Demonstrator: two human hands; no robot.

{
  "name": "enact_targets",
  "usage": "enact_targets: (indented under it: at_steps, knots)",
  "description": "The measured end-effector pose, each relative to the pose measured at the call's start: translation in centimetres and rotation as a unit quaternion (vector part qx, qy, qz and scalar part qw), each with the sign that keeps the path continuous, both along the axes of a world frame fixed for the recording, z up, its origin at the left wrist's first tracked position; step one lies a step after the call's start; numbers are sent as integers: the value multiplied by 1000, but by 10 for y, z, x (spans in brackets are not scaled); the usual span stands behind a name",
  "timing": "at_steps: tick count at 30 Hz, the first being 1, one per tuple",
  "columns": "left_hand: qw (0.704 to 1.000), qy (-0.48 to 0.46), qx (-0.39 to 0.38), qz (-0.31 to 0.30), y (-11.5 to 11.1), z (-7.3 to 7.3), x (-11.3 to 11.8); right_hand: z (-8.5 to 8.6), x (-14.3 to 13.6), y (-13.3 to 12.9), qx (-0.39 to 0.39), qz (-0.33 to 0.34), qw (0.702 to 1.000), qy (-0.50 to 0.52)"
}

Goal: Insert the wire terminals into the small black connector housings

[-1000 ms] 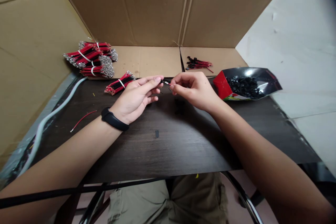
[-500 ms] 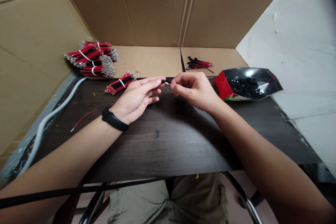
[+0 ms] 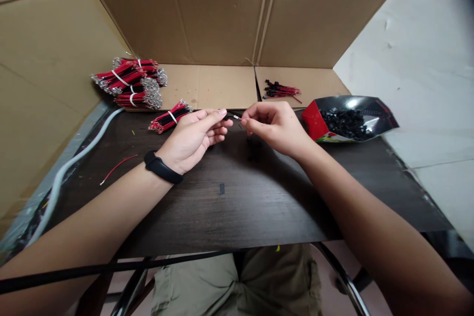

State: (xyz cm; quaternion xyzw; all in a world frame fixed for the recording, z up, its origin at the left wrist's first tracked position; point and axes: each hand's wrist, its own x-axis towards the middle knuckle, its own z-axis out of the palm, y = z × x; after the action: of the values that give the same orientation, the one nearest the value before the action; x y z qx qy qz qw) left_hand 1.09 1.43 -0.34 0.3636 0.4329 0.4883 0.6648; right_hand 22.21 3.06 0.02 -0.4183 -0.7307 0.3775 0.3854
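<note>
Above the dark table my left hand (image 3: 202, 131), with a black band on its wrist, pinches a small black connector housing (image 3: 227, 115) between thumb and forefinger. Facing it, my right hand (image 3: 272, 121) grips a short wire (image 3: 240, 118) at its fingertips. The wire's silvery terminal end points left at the housing; whether it sits inside the housing I cannot tell. Just behind my left hand lies a bundle of red and black wires (image 3: 171, 116) tied with a white band. A single red wire (image 3: 117, 168) rests left of my left wrist.
Several tied wire bundles (image 3: 128, 83) are piled at the back left. Wires with black connectors (image 3: 281, 90) lie on the cardboard (image 3: 211, 84) at the back. A red and black box (image 3: 313, 121) of small black parts stands right. A black scrap (image 3: 222, 189) lies on the table (image 3: 259, 212).
My left thumb and forefinger have drawn slightly left and closer together on the connector housing. The right hand has hardly moved.
</note>
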Motion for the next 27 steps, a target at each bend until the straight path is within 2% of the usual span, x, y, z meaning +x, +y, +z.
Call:
enact_targets:
  at_steps: [17, 27]
  knots:
    - [999, -12, 34, -22, 0, -6, 0, 0, -1, -2, 17, 17, 1000, 2]
    - [997, 23, 68, -4, -1, -4, 1, 1, -2, -3, 28, 17, 999, -20]
